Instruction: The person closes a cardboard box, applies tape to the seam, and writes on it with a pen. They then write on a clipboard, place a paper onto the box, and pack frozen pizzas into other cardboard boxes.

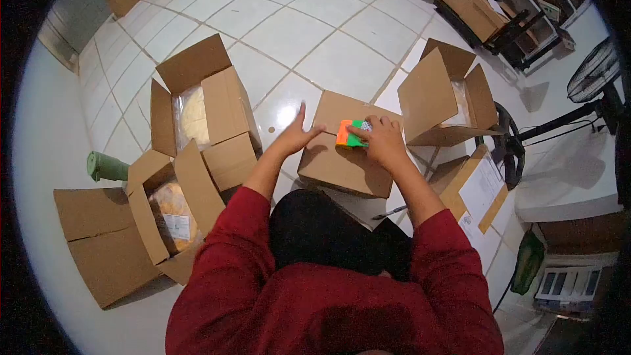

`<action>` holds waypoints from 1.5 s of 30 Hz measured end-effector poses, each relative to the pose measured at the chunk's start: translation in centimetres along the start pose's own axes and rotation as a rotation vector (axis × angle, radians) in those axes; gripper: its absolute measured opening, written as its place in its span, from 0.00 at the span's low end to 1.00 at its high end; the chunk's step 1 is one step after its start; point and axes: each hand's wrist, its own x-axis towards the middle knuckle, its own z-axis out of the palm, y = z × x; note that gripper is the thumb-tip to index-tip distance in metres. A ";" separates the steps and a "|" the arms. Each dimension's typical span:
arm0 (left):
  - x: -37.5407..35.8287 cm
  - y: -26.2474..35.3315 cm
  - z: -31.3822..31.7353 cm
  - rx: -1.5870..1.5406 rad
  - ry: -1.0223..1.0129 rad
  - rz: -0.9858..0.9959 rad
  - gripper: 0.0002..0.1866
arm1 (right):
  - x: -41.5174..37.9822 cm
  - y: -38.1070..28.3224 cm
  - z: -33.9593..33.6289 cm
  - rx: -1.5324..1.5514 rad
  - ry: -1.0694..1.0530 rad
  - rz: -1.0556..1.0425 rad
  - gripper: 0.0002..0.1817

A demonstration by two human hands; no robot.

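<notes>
A closed cardboard box sits on the floor in front of my knees. My right hand is closed on a small orange-and-green block-like item with a black-and-white patterned part, which overlaps the top of the box near the middle. At the box's left edge, my left hand is open, thumb pointing toward the box and fingers stretched forward, holding nothing.
Left stand two open boxes, one with a pale round bagged item, the other with a labelled bagged item. A green cup is beyond. Right are another open box, papers, a pen and a black fan.
</notes>
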 end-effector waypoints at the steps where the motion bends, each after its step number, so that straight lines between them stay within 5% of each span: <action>1: -0.4 1.3 0.1 0.428 0.131 0.205 0.47 | 0.0 0.1 0.0 -0.011 0.017 -0.029 0.25; 2: 0.0 1.8 0.4 0.426 0.128 0.204 0.47 | 0.0 0.3 0.2 -0.012 0.015 -0.026 0.25; 4: 1.3 2.8 1.1 1.131 -0.184 0.606 0.53 | -0.1 0.9 0.5 -0.042 0.021 -0.061 0.26; 7: 1.3 1.3 1.2 1.122 -0.231 0.549 0.58 | -1.0 2.0 -0.3 0.016 -0.039 -0.054 0.28; 27: 1.4 0.7 1.3 1.098 -0.222 0.569 0.57 | -12.0 14.3 0.6 -0.028 0.008 0.026 0.30; 43: 0.5 1.5 3.5 1.352 -0.106 0.578 0.50 | -6.2 9.9 2.5 -0.141 -0.250 0.178 0.26; 45: 0.1 1.3 5.2 1.214 -0.120 0.624 0.50 | -5.4 10.0 1.9 -0.103 -0.408 0.173 0.22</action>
